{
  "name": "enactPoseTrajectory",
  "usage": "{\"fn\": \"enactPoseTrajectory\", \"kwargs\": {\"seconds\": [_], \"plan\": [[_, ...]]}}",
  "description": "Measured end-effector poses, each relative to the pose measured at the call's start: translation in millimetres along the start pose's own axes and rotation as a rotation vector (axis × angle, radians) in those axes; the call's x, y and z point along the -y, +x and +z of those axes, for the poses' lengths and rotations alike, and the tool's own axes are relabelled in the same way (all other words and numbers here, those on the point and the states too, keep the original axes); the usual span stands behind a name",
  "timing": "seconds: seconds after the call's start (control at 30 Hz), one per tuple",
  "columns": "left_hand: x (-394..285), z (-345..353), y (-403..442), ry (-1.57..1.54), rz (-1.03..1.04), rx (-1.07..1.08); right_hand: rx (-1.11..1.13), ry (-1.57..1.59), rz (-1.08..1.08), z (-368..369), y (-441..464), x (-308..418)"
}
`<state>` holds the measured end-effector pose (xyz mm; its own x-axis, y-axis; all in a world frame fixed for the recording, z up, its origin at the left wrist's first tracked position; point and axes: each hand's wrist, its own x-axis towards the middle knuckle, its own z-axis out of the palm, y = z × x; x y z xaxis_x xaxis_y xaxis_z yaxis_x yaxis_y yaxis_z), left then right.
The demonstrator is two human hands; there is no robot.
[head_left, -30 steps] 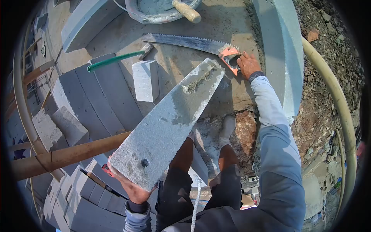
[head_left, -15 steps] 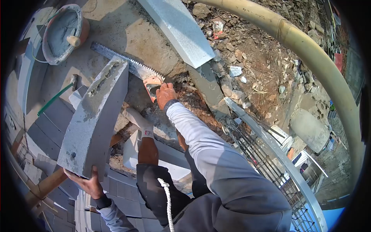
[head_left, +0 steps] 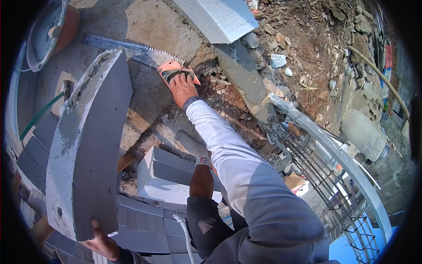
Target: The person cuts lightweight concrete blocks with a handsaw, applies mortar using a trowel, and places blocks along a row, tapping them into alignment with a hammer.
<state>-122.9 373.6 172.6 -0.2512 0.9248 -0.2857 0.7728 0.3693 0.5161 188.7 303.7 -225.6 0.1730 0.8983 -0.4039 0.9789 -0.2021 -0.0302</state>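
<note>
A long, light grey aerated concrete block [head_left: 94, 149] stands tilted at the left, with wet mortar smeared along its narrow upper face. My left hand [head_left: 104, 246] supports the block's near lower end, thumb against its side and fingers partly hidden beneath. Beyond its far end lies a hand saw [head_left: 132, 52] with a toothed metal blade and an orange handle. My right hand [head_left: 182, 88] is on that handle, fingers curled over the grip.
A mortar bucket [head_left: 66, 28] is at the upper left, near a green-handled tool [head_left: 41, 115]. Other blocks lie at the top [head_left: 220, 20] and by my feet [head_left: 165, 171]. Rebar and a metal bar [head_left: 334, 149] run along the right, beside rubble [head_left: 303, 53].
My right hand has moved farther onto the saw handle, with its fingers now curled over the grip. The view has shifted, and the block appears more upright in my left hand.
</note>
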Motion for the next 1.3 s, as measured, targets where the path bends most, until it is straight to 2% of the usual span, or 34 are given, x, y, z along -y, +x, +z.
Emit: {"fn": "enactPoseTrajectory", "kwargs": {"seconds": [0.07, 0.1, 0.17, 0.2, 0.23, 0.3, 0.33, 0.37, 0.43, 0.5, 0.53, 0.67, 0.7, 0.73, 0.8, 0.9, 0.97, 1.0, 1.1, 1.17, 1.2, 1.3], "plan": [[3, -6, -3, -0.017, 0.009, 0.045, 0.105, -0.021, -0.009, -4, 6, 8], [1, -3, -5, 0.024, 0.037, 0.025, 0.045, -0.001, -0.029, 8, 10, 6], [-4, -5, -5, 0.151, 0.121, 0.032, 0.085, 0.077, -0.038, 9, 9, -2], [-1, -1, -8, 0.161, 0.043, -0.108, 0.029, 0.121, -0.057, -2, 1, -7], [-18, 4, -9, 0.111, -0.02, -0.087, 0.097, 0.136, -0.047, -14, -5, -13], [-10, -1, -11, 0.256, 0.114, -0.061, 0.047, 0.271, -0.089, -22, -25, -34], [-4, 2, -10, 0.09, 0.115, -0.054, 0.019, 0.33, -0.084, -25, -36, -42], [-13, 2, -9, 0.076, 0.117, -0.029, 0.06, 0.424, -0.087, -41, -48, -50], [7, 1, -21, -0.006, 0.168, -0.05, -0.065, 0.562, -0.112, -75, -80, -56], [29, -7, -32, 0.097, 0.176, 0.008, -0.108, 0.705, -0.063, -133, -109, -46], [35, -5, -38, -0.04, 0.066, 0.044, -0.198, 0.706, -0.038, -154, -125, -41], [75, 10, -81, 0.043, -0.018, -0.031, 0.038, 1.062, 0.285, -230, -191, -41], [89, 19, -90, 0.021, -0.027, -0.016, -0.091, 1.074, 0.244, -236, -210, -40], [109, 33, -101, -0.097, -0.038, -0.01, -0.113, 1.043, 0.277, -254, -228, -34], [140, 57, -126, -0.267, -0.068, -0.007, 0.026, 1.07, 0.394, -286, -264, -40], [160, 85, -153, -0.311, -0.107, -0.061, 0.008, 1.014, 0.254, -321, -289, -41], [156, 84, -152, -0.823, -0.365, -0.054, 0.062, 1.062, 0.26, -327, -292, -40], [155, 77, -149, -1.339, -0.613, -0.011, 0.126, 1.084, 0.283, -327, -295, -43], [149, 72, -143, -1.779, -0.867, 0.044, 0.209, 1.072, 0.191, -324, -291, -33], [152, 74, -145, -1.817, -0.82, 0.044, 0.213, 1.03, 0.071, -323, -293, -25], [155, 74, -147, -1.839, -0.789, 0.036, 0.274, 1.131, 0.098, -319, -298, -24], [161, 76, -147, -1.844, -0.695, -0.015, 0.195, 0.983, -0.111, -308, -306, -23]]}}
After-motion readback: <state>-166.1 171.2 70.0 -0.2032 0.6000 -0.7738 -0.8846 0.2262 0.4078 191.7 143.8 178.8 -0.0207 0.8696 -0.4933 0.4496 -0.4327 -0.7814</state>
